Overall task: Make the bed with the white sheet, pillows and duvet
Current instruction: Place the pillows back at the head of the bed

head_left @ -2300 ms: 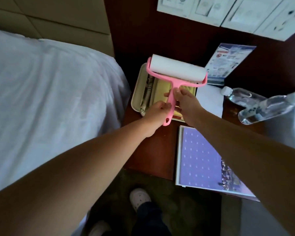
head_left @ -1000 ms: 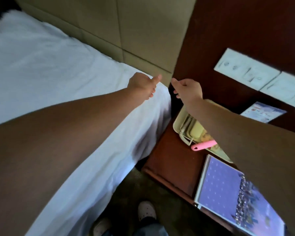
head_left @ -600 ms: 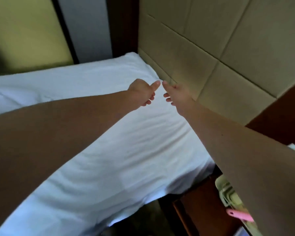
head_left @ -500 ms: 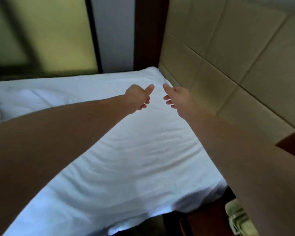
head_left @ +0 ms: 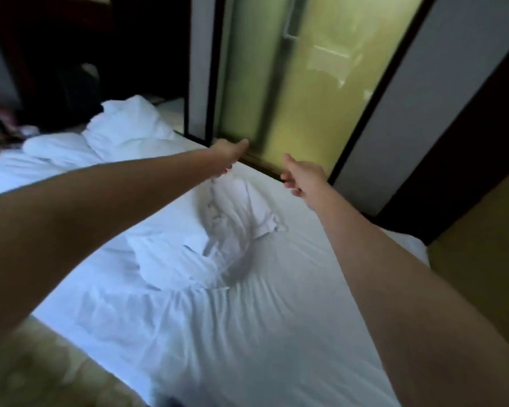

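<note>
Left hand [head_left: 227,160]: fingers curled into the palm, thumb [head_left: 243,143] sticking out, nothing held. Right hand [head_left: 304,177]: fingers [head_left: 291,189] loosely bent, thumb up, also empty. Both arms are stretched far out over the bed with the hands close together, probably a two-handed reach for bedding.

The pillow [head_left: 206,245] is nearest, crumpled and skewed in the middle of the mattress, with its far corner just under the left hand. Can't tell if they touch because of blur. It sits mid-bed, away from the headboard [head_left: 482,245] on the right, so it needs lifting and setting at that end.

The sheet [head_left: 247,333] is already spread over the mattress. It has wrinkles fanning out from the pillow but looks otherwise laid.

A white heap [head_left: 124,124] is bunched at the far left end of the bed. It could be the duvet, a second pillow or both. It's well apart from both hands and likely parked there to keep the sheet clear.

The glass panel [head_left: 291,83] runs along the far side of the bed, and there is carpet [head_left: 27,362] on the near side.

Progress: sheet on, pillows and duvet not yet placed.
</note>
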A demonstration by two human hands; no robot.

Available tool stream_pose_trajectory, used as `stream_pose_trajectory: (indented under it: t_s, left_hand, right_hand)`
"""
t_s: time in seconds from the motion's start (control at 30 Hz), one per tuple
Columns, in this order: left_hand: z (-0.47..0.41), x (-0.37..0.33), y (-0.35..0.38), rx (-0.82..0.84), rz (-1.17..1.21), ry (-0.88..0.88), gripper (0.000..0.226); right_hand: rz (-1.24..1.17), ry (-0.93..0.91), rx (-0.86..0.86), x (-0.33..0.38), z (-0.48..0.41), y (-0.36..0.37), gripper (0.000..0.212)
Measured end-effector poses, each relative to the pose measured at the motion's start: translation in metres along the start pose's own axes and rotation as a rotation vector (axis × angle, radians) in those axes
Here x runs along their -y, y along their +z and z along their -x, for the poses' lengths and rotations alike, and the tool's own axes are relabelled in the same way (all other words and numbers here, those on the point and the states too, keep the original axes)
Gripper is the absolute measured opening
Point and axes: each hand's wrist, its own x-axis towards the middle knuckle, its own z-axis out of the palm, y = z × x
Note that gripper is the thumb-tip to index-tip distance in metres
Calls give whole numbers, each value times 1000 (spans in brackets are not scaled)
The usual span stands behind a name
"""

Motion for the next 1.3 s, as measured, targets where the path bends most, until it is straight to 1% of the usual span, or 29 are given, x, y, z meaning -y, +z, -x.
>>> stream_pose_trajectory:
  t_s: [0.1,0.17,0.23,0.3,0.4,0.47,0.57,0.67,0.73,0.8,0.87,0.9,0.97,1.0,1.1,1.17,1.2,1.3]
  left_hand:
    - [-22,31,-49,-94,37,-32,41]
    - [-36,56,-69,-54,24,-122,46]
    - [-56,76,-93,-59,-4,-176,59]
    - [-78,89,-112,-121,-38,-202,74]
    - [-118,110,-137,-199,-71,-252,83]
    - [-146,125,-151,-253,-83,-312,98]
    - [-181,147,-168,-253,-191,-392,114]
    - [-221,168,-187,-222,-272,-420,117]
    - [-246,181,-201,-207,-214,-446,121]
    - [-270,195,-212,-192,-179,-455,130]
    - [-300,219,-220,-190,-202,-483,136]
    - [-319,238,-224,-185,-210,-513,143]
    - [-328,247,-229,-162,-253,-558,152]
    - [-324,244,-230,-139,-251,-560,150]
    - [-308,228,-230,-85,-205,-568,121]
    - [-308,229,-229,-37,-223,-560,109]
    - [-310,231,-229,-24,-216,-551,106]
    - [-315,230,-229,-27,-184,-546,102]
  right_hand:
    - [-1,-53,143,13,-15,56,25]
    - [9,-56,186,12,-28,81,26]
    - [1,-45,210,14,-43,111,28]
    - [22,-20,225,16,-59,138,28]
    - [40,34,236,10,-89,177,30]
    - [48,81,247,3,-109,202,30]
    - [122,150,310,-14,-138,239,32]
    - [235,155,350,-27,-163,266,36]
    - [305,181,348,-36,-179,278,49]
    - [308,221,328,-44,-194,289,53]
    - [267,266,283,-50,-209,299,59]
    - [245,291,252,-52,-216,304,64]
    - [186,349,195,-61,-230,317,74]
    - [145,390,166,-67,-237,325,81]
    - [5,590,129,-74,-243,344,106]
    - [-25,695,135,-78,-242,353,115]
    - [-49,696,142,-80,-243,356,120]
    - [-114,646,193,-87,-249,363,145]
